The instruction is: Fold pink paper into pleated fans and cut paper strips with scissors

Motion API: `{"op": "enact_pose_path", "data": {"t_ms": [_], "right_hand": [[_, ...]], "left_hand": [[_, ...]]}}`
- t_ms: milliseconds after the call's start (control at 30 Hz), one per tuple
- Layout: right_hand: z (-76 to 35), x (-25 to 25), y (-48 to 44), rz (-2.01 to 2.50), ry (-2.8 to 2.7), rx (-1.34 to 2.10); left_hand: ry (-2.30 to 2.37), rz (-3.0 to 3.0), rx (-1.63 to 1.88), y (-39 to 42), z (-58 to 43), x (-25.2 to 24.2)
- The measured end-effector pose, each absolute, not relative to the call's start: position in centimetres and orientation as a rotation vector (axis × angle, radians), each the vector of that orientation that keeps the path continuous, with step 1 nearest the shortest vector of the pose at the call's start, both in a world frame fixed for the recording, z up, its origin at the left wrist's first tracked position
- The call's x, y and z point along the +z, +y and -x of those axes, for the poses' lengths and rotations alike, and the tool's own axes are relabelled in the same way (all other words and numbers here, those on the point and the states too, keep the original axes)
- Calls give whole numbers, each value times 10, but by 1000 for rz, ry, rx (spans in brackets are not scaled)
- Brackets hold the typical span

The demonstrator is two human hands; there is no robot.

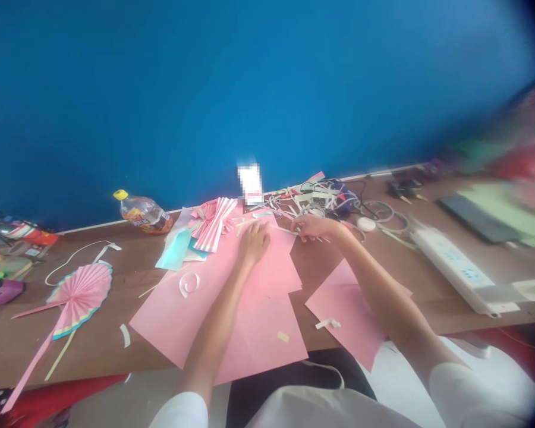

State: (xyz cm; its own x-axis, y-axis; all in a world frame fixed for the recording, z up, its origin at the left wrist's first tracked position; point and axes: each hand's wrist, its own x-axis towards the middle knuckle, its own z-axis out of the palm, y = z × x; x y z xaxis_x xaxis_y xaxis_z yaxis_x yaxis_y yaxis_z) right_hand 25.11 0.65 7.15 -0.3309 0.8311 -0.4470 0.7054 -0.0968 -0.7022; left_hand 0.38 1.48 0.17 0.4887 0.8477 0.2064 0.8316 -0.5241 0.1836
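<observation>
My left hand [255, 241] lies palm down on the upper part of the large pink paper sheets [267, 321], fingers resting on the surface. Just to its right, my right hand [311, 228] has its fingers closed on a thin pale paper strip [284, 230] that runs toward the left hand. Beside the left hand is a folded pink paper fan [214, 224], pleated, with light blue paper [175, 249] next to it. A curled white strip [189, 285] sits on the sheets.
A finished-looking pink fan [82, 291] lies at left. Behind stand a tilted plastic bottle [145, 213] and a blurred white item [250, 183] against the blue wall. Paper scraps and cables [321, 199] are heaped at back right. A power strip [459, 267] and another pink sheet [348, 309] lie at right.
</observation>
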Motion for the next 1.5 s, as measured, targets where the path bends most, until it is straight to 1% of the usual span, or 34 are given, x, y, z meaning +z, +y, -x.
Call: {"op": "enact_pose_path", "data": {"t_ms": [100, 300, 600, 833, 933, 1133, 1500], "right_hand": [[-255, 78, 5, 1671, -2011, 1405], [-255, 89, 1, 1688, -2042, 1352], [-258, 79, 4, 1693, -2025, 1398], [-268, 72, 9, 1522, -2095, 1333], [-267, 74, 8, 1548, -2116, 1313], [-258, 78, 5, 1689, -2013, 1407], [-254, 73, 4, 1712, -1883, 1489]], "left_hand": [[1503, -2652, 412, 15, -4, 2], [1503, -2647, 427, 15, -3, 0], [1508, -2616, 428, 17, -2, -5], [1512, -2601, 399, 18, -2, -4], [1518, -2601, 400, 18, -2, -4], [1513, -2615, 415, 18, -3, -4], [1514, -2611, 413, 16, -3, -1]]}}
